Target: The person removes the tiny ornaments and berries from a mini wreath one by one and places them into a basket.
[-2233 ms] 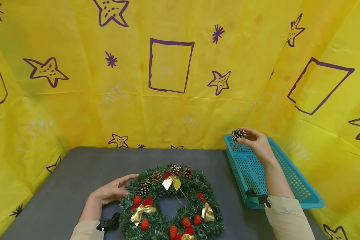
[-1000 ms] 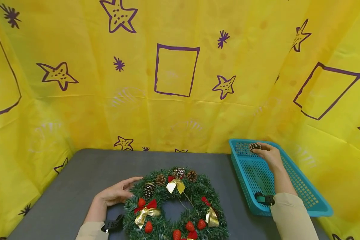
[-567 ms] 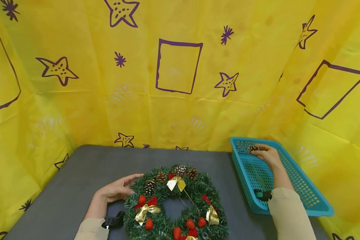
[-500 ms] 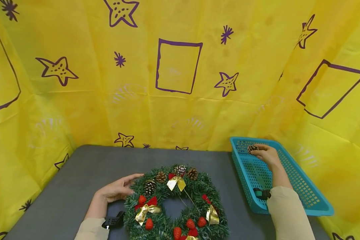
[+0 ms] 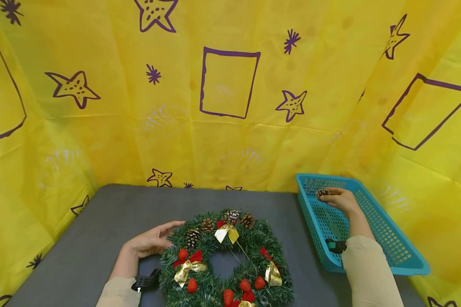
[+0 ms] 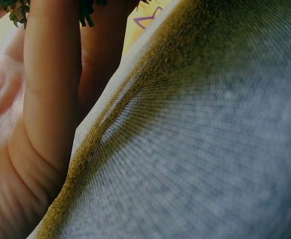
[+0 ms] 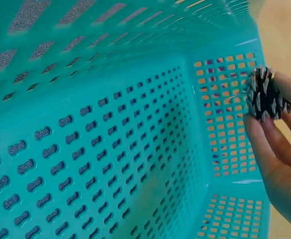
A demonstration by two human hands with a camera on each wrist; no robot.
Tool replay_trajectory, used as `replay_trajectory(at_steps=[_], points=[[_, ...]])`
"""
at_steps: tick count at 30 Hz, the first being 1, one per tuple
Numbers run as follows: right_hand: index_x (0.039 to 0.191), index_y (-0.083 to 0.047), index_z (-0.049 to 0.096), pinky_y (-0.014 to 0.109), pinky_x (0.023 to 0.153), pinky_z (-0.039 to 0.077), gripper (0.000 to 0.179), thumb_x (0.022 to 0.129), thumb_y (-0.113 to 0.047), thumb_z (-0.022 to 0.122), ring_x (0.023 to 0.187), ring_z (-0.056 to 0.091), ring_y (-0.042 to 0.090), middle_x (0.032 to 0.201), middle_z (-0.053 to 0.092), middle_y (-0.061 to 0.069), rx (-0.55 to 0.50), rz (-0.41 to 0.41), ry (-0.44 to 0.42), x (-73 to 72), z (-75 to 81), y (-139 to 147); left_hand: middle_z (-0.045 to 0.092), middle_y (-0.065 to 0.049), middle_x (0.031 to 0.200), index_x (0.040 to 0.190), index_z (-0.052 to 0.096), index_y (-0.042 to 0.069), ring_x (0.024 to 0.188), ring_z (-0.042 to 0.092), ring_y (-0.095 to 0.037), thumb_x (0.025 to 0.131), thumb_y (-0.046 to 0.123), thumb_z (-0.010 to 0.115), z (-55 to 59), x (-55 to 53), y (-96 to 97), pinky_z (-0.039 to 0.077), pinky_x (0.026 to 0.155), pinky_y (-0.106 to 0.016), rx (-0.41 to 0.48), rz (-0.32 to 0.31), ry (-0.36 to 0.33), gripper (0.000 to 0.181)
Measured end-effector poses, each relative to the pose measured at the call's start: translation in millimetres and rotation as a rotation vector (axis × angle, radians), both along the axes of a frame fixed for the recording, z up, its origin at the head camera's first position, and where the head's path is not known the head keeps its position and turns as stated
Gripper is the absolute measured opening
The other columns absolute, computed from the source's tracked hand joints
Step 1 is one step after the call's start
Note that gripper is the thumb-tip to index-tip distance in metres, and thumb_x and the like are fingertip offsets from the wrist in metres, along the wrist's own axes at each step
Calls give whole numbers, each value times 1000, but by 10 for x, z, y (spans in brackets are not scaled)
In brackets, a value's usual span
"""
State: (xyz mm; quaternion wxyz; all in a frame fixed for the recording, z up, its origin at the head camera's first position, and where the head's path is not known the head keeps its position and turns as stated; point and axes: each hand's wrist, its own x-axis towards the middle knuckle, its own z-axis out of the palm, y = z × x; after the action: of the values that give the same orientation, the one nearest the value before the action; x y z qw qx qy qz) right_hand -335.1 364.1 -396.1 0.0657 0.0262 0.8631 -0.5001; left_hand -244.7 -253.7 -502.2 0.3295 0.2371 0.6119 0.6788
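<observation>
Inside the far part of a teal plastic basket (image 5: 311, 226), my right hand (image 5: 342, 201) pinches a pinecone (image 5: 323, 194) between thumb and fingers. The right wrist view shows this pinecone (image 7: 264, 94) dark with white-tipped scales, near the basket's perforated end wall (image 7: 230, 134). My left hand (image 5: 147, 243) holds the upper left edge of a green wreath (image 5: 270, 238) lying on the table, its fingertips hidden by the greenery. Pinecones (image 5: 192, 238), red berries (image 5: 192, 285) and red-and-gold bows (image 5: 226, 233) decorate the wreath. In the left wrist view, green tips touch the fingers (image 6: 53, 74).
A dark grey tabletop (image 5: 126, 209) lies under the wreath and basket. Yellow cloth (image 5: 230, 149) with purple star drawings hangs behind and at both sides. A thin gold cord (image 5: 243, 250) crosses the wreath's central opening.
My right hand has lowered the pinecone from above the basket's far left rim into the basket, moving slightly right. My left hand stays on the wreath. The head view has shifted slightly.
</observation>
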Motion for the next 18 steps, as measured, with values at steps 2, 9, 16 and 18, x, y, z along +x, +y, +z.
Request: replay_trajectory(at_steps=[2, 9, 16, 18], points=[[154, 7, 22, 41, 110, 46, 76, 97, -21, 63, 104, 55, -2, 156, 26, 34, 2, 24, -14, 3, 3, 3, -21, -35, 158, 148, 37, 40, 51, 34, -2, 98, 4, 52, 7, 3, 6, 39, 59, -24, -7, 1, -5, 63], [153, 11, 22, 37, 106, 49, 72, 98, -17, 61, 92, 56, -10, 154, 27, 37, -5, 56, -42, -1, -15, 1, -21, -38, 156, 148, 36, 42, 55, 36, -2, 99, 6, 53, 16, 14, 11, 40, 60, -24, -20, -1, -1, 63], [151, 12, 25, 35, 102, 53, 72, 97, -16, 63, 91, 57, -9, 151, 32, 38, -2, 65, -45, -34, -37, 17, -21, -35, 158, 144, 40, 45, 53, 35, -2, 98, 5, 53, -14, 1, -7, 41, 60, -24, -17, 7, -10, 62], [151, 11, 27, 36, 101, 53, 72, 96, -15, 64, 90, 57, -9, 151, 32, 38, -4, 64, -48, -37, -40, 14, -21, -35, 158, 144, 39, 44, 52, 35, -2, 98, 5, 53, -26, 0, -15, 41, 60, -23, -17, 10, -9, 62]])
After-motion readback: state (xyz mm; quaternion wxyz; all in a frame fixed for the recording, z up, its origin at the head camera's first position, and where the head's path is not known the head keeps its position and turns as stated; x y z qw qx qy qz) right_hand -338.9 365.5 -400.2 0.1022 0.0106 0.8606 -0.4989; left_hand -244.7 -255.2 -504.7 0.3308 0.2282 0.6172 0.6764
